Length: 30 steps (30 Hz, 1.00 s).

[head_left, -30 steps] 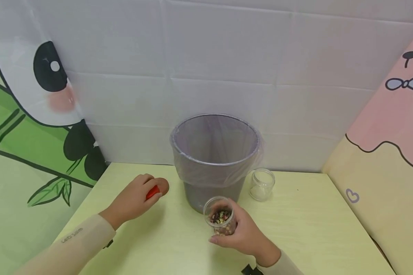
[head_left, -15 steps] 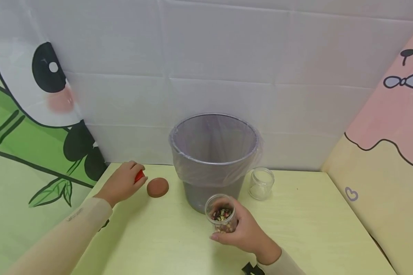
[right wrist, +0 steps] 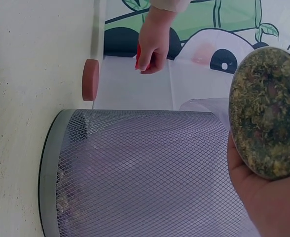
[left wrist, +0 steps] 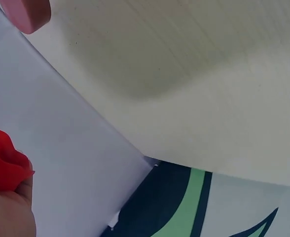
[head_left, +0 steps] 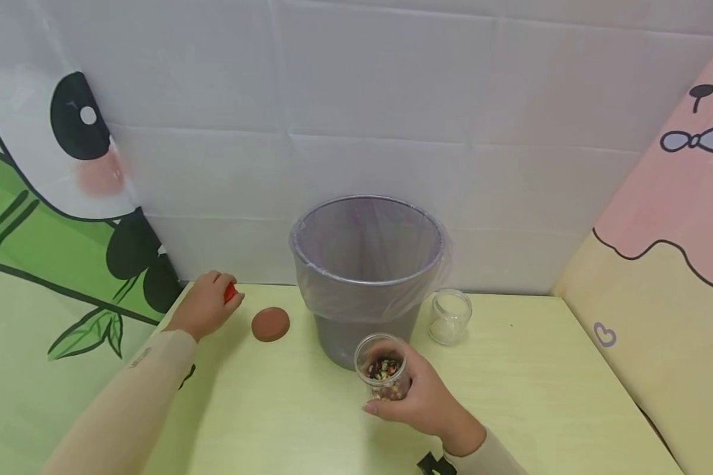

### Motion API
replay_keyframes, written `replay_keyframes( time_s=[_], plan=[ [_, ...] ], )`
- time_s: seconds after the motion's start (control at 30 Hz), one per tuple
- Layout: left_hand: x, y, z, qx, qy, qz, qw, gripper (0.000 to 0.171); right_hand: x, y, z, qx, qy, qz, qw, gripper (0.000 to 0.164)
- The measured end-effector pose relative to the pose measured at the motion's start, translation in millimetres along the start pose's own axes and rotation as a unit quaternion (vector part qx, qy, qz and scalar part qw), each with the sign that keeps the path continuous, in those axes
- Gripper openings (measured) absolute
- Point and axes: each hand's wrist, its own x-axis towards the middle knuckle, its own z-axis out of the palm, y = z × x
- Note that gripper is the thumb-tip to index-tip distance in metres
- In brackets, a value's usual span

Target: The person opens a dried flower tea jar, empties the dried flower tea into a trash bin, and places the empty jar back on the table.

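Note:
My left hand (head_left: 204, 307) grips a red thing (left wrist: 4, 158) with a wavy edge, above the table's back left; most of it is hidden by the fingers in the head view. To its right, a round reddish-brown lid (head_left: 271, 324) lies flat on the table. In my right hand (head_left: 418, 402) is a clear jar (head_left: 383, 369) with no lid on, held in front of the bin, its mouth up. Dried bits in dark red, yellow and green fill its lower part. From below, the right wrist view shows the dried mix (right wrist: 268, 113) through the jar's base.
A grey mesh bin (head_left: 365, 343) lined with a clear plastic bag stands at the table's back middle. Right beside it is a second clear jar (head_left: 450, 318). Printed sheets hang behind and on both sides of the pale yellow table (head_left: 541, 382).
My left hand has moved left, away from the reddish-brown lid, carrying the red thing. The lid now lies fully in view. My right hand and its jar have hardly moved.

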Motion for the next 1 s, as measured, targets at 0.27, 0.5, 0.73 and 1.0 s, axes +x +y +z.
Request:
replay_keyframes(
  time_s=[0.27,0.5,0.73,1.0],
  plan=[
    [-2.0,-14.4,17.3,-0.001,0.030,-0.035,0.9989,0.039,0,0,-1,-0.002,0.004,-0.003,1.000,0.059],
    [-13.0,-28.7,42.0,0.021,0.012,-0.049,0.9985,0.038,1,1,-3,-0.011,0.008,-0.011,1.000,0.060],
    [-23.6,-36.1,62.9,0.025,-0.006,-0.071,0.9971,0.038,1,2,-5,-0.007,0.012,-0.006,1.000,0.060],
    [-28.4,-33.0,72.1,0.026,-0.019,-0.079,0.9964,0.040,1,2,-9,-0.012,0.017,-0.002,1.000,0.058]
  ],
)
